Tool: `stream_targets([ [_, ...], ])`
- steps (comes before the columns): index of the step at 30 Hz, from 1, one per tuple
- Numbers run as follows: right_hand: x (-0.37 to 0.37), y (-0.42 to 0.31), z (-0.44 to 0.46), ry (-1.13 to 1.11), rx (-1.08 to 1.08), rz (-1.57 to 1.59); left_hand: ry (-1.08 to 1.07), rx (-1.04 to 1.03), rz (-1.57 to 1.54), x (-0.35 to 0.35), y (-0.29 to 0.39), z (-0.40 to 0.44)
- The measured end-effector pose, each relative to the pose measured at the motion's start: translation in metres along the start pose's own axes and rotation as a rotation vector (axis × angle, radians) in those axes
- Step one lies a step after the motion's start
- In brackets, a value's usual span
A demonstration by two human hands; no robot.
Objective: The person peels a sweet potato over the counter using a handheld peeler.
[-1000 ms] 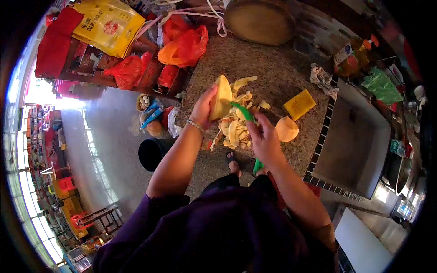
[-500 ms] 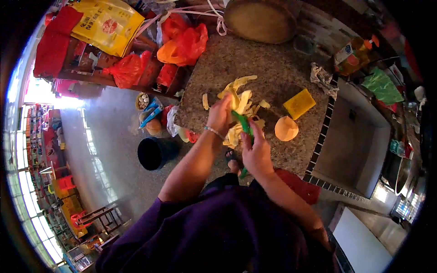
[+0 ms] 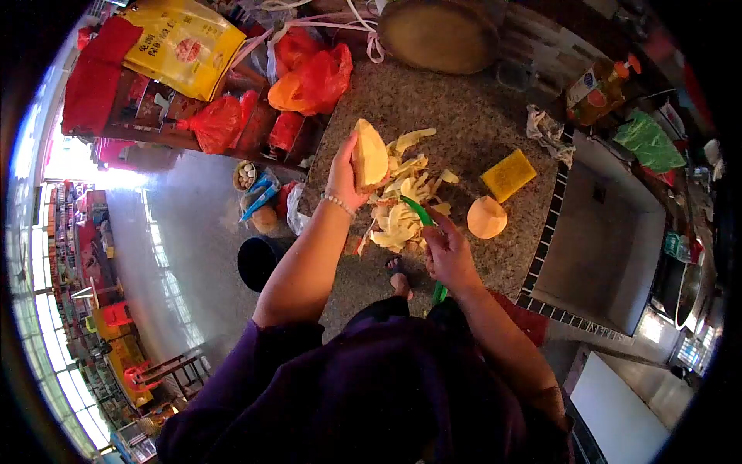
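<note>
Tool clear of the piece; judged a gap between strokes.
Centre of frame: left hand (image 3: 345,172) clamped around pale yellow piece (image 3: 371,154), raised over counter (image 3: 433,100), broad face exposed. Right hand (image 3: 451,251), lower right of it, closed on green tool (image 3: 417,209); tip near the piece, apart, above peelings (image 3: 396,228). Rounded piece (image 3: 487,218) rests right of centre.

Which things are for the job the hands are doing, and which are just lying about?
In the job:
pale yellow piece, in left hand
green tool, in right hand
peelings
peeled round piece, probably

Just lying about:
yellow sponge
crumpled wrapper
orange-topped bottle
red bags
</note>
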State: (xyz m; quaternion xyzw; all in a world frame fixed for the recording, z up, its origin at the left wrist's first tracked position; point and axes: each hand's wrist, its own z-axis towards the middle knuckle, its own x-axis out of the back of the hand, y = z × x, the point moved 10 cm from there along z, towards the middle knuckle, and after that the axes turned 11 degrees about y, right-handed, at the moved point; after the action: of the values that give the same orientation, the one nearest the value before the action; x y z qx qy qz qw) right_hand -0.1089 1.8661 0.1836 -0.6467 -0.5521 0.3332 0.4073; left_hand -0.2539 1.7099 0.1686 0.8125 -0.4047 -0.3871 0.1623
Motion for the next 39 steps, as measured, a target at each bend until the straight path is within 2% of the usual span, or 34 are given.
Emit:
stream_targets([
  [3, -0.004, -0.012, -0.004, -0.074, -0.187, 0.158, -0.121, 0.104, -0.008, 0.002, -0.019, -0.008],
  [6, -0.010, -0.027, -0.004, -0.041, -0.251, 0.322, -0.048, 0.041, -0.069, -0.002, -0.019, -0.023],
  [9, -0.013, -0.032, 0.008, -0.007, -0.232, 0.345, 0.036, 0.001, -0.110, -0.005, -0.023, -0.023],
  [11, -0.011, -0.023, 0.026, 0.115, -0.082, 0.074, 0.045, -0.004, -0.087, -0.001, -0.033, -0.011],
  [14, -0.015, -0.030, 0.022, 0.195, 0.116, -0.049, 0.209, -0.126, -0.066, 0.011, -0.030, 0.004],
  [16, -0.013, -0.035, 0.008, 0.207, 0.147, 0.063, 0.364, -0.189, -0.058, 0.025, -0.027, 0.005],
  [19, -0.023, -0.042, -0.036, 0.012, -0.023, -0.371, 0.564, -0.241, -0.033, 0.043, -0.013, 0.001],
  [21, -0.022, -0.028, -0.037, 0.179, 0.421, -0.217, 0.604, -0.312, -0.078, 0.053, 0.013, 0.009],
  [23, -0.010, -0.023, -0.025, 0.135, 0.142, -0.129, 0.444, -0.261, -0.061, 0.049, 0.011, 0.022],
  [24, -0.012, -0.027, -0.018, 0.060, -0.046, 0.069, 0.393, -0.256, -0.028, 0.045, 0.009, 0.024],
  [26, -0.012, -0.036, 0.004, 0.061, -0.098, 0.158, 0.277, -0.169, 0.041, 0.026, -0.003, 0.016],
  [29, -0.017, -0.026, 0.017, 0.044, -0.172, 0.247, 0.221, -0.425, 0.184, 0.006, -0.004, 0.002],
  [31, -0.020, -0.023, 0.005, 0.057, -0.175, 0.258, 0.273, -0.511, 0.248, 0.008, 0.001, 0.000],
  [33, -0.019, -0.019, -0.013, 0.031, -0.113, -0.006, 0.333, -0.599, 0.305, 0.014, 0.009, -0.002],
  [34, -0.018, -0.018, -0.020, 0.019, -0.078, -0.138, 0.437, -0.567, 0.246, 0.027, 0.017, 0.003],
  [36, -0.022, -0.015, -0.033, -0.005, -0.142, 0.080, 0.636, -0.489, 0.125, 0.049, 0.038, 0.004],
  [37, -0.024, -0.016, -0.037, -0.017, -0.171, 0.192, 0.548, -0.476, 0.141, 0.043, 0.046, 0.003],
  [38, -0.012, -0.014, -0.033, 0.065, -0.340, 0.236, 0.454, -0.430, 0.095, 0.037, 0.039, 0.007],
  [39, -0.014, -0.014, -0.025, 0.048, -0.389, 0.332, 0.359, -0.388, 0.052, 0.031, 0.036, 0.009],
])
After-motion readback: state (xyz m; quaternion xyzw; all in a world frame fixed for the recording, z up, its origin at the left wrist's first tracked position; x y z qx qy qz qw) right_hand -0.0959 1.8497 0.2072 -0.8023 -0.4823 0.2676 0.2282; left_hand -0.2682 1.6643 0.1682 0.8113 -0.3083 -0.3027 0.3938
